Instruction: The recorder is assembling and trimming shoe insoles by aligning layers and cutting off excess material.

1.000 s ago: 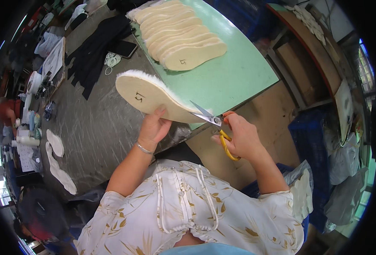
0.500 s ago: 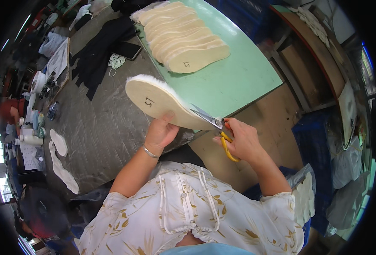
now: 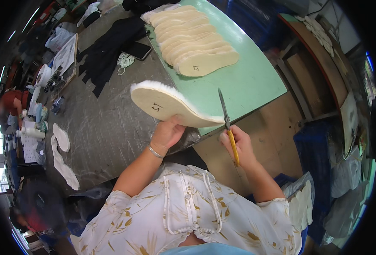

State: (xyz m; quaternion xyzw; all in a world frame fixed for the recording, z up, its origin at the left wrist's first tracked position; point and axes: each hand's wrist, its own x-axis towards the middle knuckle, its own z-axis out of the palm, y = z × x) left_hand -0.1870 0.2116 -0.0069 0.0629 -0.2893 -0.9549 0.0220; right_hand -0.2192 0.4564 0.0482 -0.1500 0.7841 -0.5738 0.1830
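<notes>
My left hand [image 3: 169, 134] pinches the lower edge of a cream insole [image 3: 164, 102] with white fleece along its far edge and a dark mark on its face. The insole is held up above the table edge, its wide end to the left. In my right hand [image 3: 240, 148] is a pair of scissors [image 3: 225, 109] with yellow handles, fingers wrapped round them. The blades point away from me and stand close by the insole's narrow right end. Whether they touch it I cannot tell.
A fanned row of insoles [image 3: 196, 42] lies on the green tabletop [image 3: 247, 80]. On the dark covered table [image 3: 107, 127] are black cloth [image 3: 105, 55], a phone [image 3: 138, 50], pale elastic bands [image 3: 125, 60] and white offcuts [image 3: 62, 163]. A blue crate [image 3: 311, 157] stands right; another person [image 3: 13, 102] is far left.
The scissors have swung from pointing left along the insole's edge to pointing away from me, and now appear edge-on. The insole has shifted slightly right in the picture, still in my left hand.
</notes>
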